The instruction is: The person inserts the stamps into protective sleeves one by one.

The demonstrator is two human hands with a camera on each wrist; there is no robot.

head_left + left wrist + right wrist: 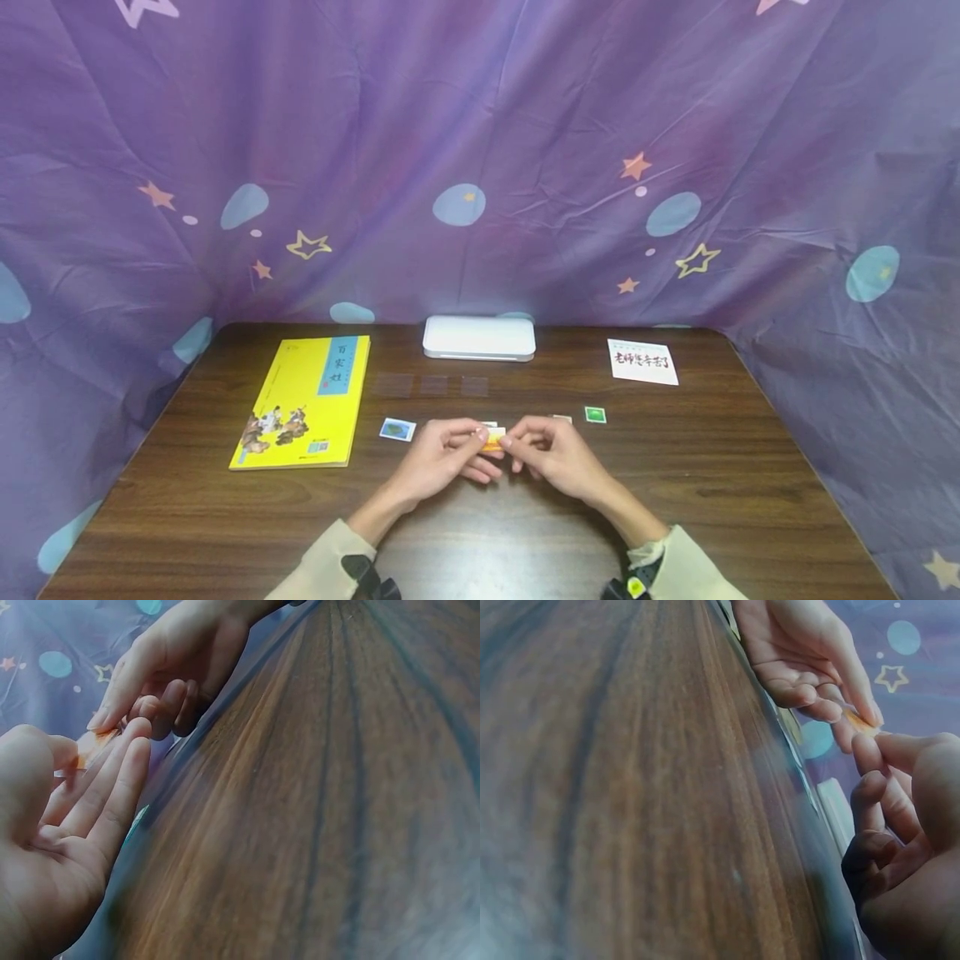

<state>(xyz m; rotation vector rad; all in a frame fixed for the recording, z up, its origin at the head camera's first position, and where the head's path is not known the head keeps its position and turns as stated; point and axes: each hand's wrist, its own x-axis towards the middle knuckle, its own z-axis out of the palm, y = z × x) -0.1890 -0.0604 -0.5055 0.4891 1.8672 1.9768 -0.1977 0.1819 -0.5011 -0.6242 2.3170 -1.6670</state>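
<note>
A small orange-and-white stamp [493, 439] is held up between the two hands over the middle of the table. My left hand [441, 457] pinches its left side, thumb on top and fingers underneath. At the other side, the thumb and forefinger of my right hand [561, 457] pinch the edge. The left wrist view shows the stamp [90, 750] tilted between both sets of fingertips. A blue stamp [397, 429] lies left of the hands and a green stamp [595, 415] to the right. Beyond the right hand, another pale piece [561, 418] is mostly hidden.
Three transparent squares [433, 385] lie in a row farther back. Behind them sits a white flat case [480, 338]. A yellow book [306, 408] lies on the left, and a white card with writing [642, 362] at the back right. A purple curtain [480, 125] hangs behind the table.
</note>
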